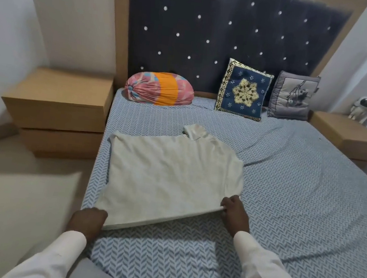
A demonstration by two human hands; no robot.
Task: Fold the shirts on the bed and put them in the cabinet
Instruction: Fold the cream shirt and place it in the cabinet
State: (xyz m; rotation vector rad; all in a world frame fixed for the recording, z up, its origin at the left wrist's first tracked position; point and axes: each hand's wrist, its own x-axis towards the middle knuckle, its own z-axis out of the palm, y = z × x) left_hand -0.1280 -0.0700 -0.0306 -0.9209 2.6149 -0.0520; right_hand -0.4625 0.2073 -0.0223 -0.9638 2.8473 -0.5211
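Your left hand (pixel 88 219) and right hand (pixel 236 212) each pinch a near hem corner of the cream cotton shirt (pixel 168 178), which lies on the blue herringbone bed (pixel 288 187) by its left edge. Lift one corner faster and the fold may go crooked, or slip over that edge. The collar points to the dark studded headboard (pixel 214 38), and the long axis runs from hem to collar.

Striped bolster (pixel 160 88), blue cushion (pixel 243 92), grey cushion (pixel 293 96), studded headboard (pixel 216 26), left nightstand (pixel 59 101), right nightstand (pixel 348 135)
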